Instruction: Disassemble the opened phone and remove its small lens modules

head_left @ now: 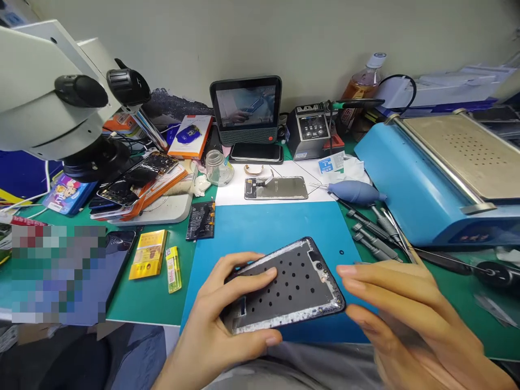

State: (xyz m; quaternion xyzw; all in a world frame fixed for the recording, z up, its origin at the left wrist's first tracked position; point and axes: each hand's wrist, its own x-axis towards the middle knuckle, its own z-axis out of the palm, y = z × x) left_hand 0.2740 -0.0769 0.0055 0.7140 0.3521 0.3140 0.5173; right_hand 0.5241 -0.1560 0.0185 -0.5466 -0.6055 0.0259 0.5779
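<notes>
My left hand [221,319] grips a dark phone frame [286,284] with a grey perforated inner plate, holding it tilted above the blue mat [264,225]. Its thumb lies across the frame's upper left edge and the fingers wrap underneath. My right hand [400,311] is at the frame's right end, fingers spread and slightly blurred, fingertips close to the frame's corner; whether they touch it I cannot tell. A second phone part with a flex cable [276,188] lies on white paper beyond the mat.
A microscope [60,92] overhangs the left. A blue heating machine [442,168] fills the right. Screwdrivers [376,230], a blue air blower [355,191], a battery [200,220], a yellow box [148,254], a lighter [173,268], a small screen [246,108] and broken phones [138,184] crowd the green table.
</notes>
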